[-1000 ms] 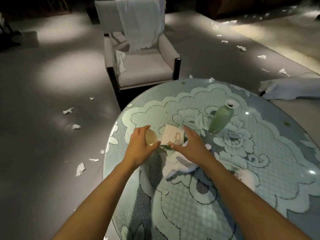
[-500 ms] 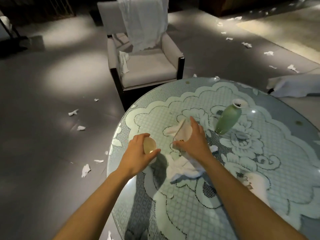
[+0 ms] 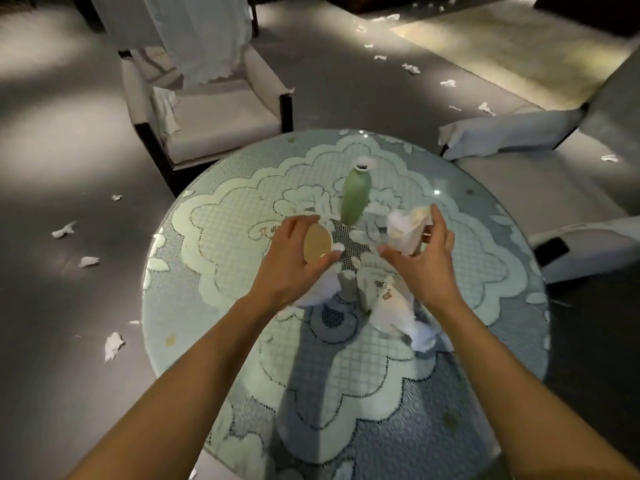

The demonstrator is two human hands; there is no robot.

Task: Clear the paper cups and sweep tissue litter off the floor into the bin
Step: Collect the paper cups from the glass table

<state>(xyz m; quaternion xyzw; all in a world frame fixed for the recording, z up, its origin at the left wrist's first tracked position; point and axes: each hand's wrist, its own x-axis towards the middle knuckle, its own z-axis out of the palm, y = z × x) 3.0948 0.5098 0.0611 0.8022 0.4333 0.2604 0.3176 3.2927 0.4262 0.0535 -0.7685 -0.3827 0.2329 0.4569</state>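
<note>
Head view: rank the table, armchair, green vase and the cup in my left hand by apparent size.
Largest to smallest:
1. table
2. armchair, farther off, so it looks smaller than it is
3. green vase
4. cup, partly covered by the left hand

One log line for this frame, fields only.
left hand grips paper cup | right hand grips crumpled cup | tissues lie on table | floor litter unswept
</note>
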